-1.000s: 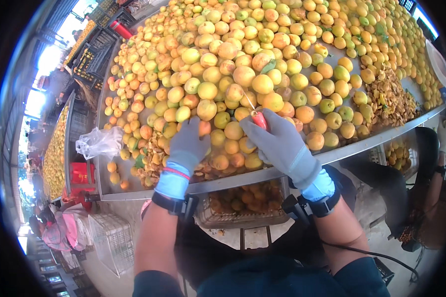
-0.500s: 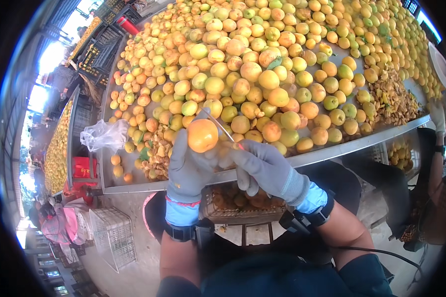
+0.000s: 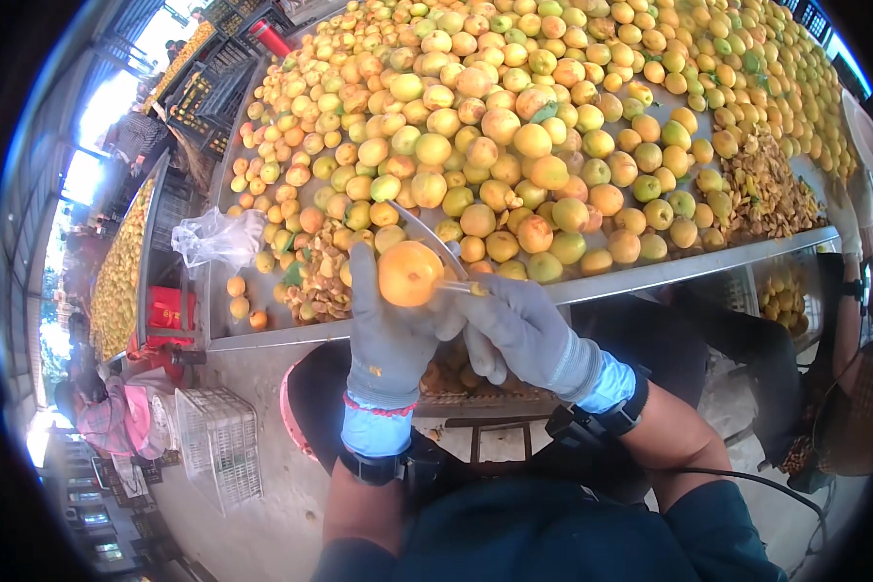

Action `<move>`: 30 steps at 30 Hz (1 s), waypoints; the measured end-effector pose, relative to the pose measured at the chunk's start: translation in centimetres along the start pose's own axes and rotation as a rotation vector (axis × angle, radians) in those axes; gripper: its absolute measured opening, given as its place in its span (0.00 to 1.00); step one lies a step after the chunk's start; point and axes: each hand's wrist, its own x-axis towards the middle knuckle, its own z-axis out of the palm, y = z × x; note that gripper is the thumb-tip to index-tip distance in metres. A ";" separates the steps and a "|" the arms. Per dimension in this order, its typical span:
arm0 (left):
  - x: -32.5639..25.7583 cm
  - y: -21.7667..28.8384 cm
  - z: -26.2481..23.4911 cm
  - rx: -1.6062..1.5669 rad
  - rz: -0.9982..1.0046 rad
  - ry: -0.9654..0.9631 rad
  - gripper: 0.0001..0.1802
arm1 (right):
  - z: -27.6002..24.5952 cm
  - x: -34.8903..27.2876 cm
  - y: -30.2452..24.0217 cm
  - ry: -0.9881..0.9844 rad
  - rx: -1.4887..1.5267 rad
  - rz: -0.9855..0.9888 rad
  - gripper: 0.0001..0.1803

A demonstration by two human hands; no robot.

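While the left hand [image 3: 390,341] holds one orange fruit [image 3: 409,274], the right hand [image 3: 522,328] grips a knife [image 3: 434,240] beside it, near the table [image 3: 669,279].

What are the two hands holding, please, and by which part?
The left hand holds an orange fruit by its left and lower sides; the right hand grips a bladed tool by its handle, mostly hidden.

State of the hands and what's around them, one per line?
Left hand: gloved, holding fruit
Right hand: gloved, closed on knife
Fruit: off the pile; peeled or not, can't tell
Knife: blade bare, close to fruit; contact unclear
Pile: loose, spread over table
Scraps: heaped
Bag: crumpled, at table's left edge
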 end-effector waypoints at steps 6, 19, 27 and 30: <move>-0.3 -0.4 -0.5 0.202 0.080 -0.025 0.35 | -0.1 0.1 0.1 0.051 -0.232 -0.090 0.19; -0.9 0.2 -0.4 0.994 0.469 0.220 0.32 | 1.0 1.7 2.0 0.242 -0.867 -0.365 0.19; -0.1 0.0 -2.1 0.881 0.451 0.259 0.29 | 2.1 2.9 2.1 0.034 -0.033 0.193 0.29; 0.8 0.0 -2.1 1.423 0.829 0.140 0.26 | -0.1 3.0 0.7 -0.207 0.292 0.509 0.37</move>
